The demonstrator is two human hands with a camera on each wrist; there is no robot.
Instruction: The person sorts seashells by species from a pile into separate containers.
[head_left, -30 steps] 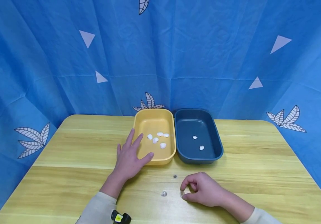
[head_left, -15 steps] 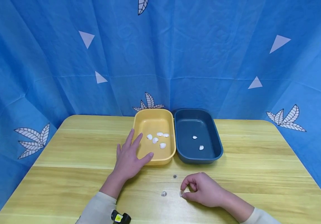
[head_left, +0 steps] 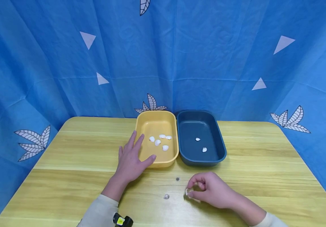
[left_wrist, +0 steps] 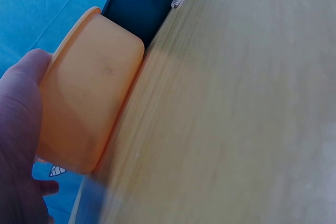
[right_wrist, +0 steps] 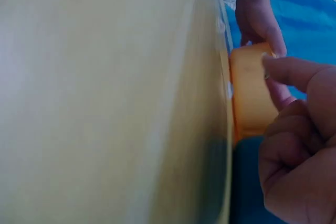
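Observation:
My right hand [head_left: 215, 190] pinches a small whitish shell [head_left: 187, 191] between thumb and index finger, just over the table. To its left, two greyish shells [head_left: 166, 196] lie on the wood, one nearer the trays. My left hand [head_left: 131, 164] has its fingers spread at the left front rim of a yellow tray [head_left: 167, 164], its thumb at the front edge. Several white shells [head_left: 165, 148] lie inside that tray. Beside it stands a dark blue tray [head_left: 201, 163] with two white shells [head_left: 204, 149] in it. The right wrist view shows only a sliver of the held shell.
The trays stand side by side near the back of a light wooden table [head_left: 265, 164]. A blue patterned curtain [head_left: 214, 56] hangs behind and along both sides. A black device with a yellow label [head_left: 121, 220] sits at the left sleeve.
My right hand has lifted the shell and moved slightly right and away from the body with it. The left hand and both trays have stayed in place.

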